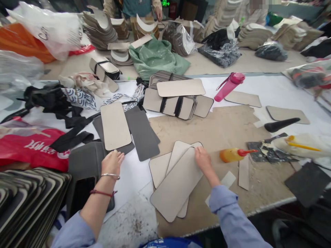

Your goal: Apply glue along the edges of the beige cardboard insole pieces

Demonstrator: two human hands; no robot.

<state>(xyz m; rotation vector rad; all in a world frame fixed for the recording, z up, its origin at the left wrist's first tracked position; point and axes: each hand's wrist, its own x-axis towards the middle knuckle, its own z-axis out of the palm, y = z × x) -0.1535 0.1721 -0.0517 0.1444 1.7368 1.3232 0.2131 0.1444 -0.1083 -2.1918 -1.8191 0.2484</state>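
My left hand (112,162) is at the lower edge of a beige rounded panel (116,126) that lies on dark grey sheets (142,136). Its fingers are stretched out, and no object shows in its palm. My right hand (202,157) has its fingers on the upper right corner of a beige panel (176,182), the top one of a few overlapping panels on brown board. Whether the fingertips pinch that corner is hard to see. Right of this hand, an orange glue bottle with a red nozzle (232,155) lies on its side.
Bundled panels (170,103) and a pink bottle (229,86) lie further back. Stacked dark-edged panels (31,199) and a dark case (85,165) are at left. A black-handled tool (280,124) and scraps lie right. A person's hand (158,13) shows behind the table.
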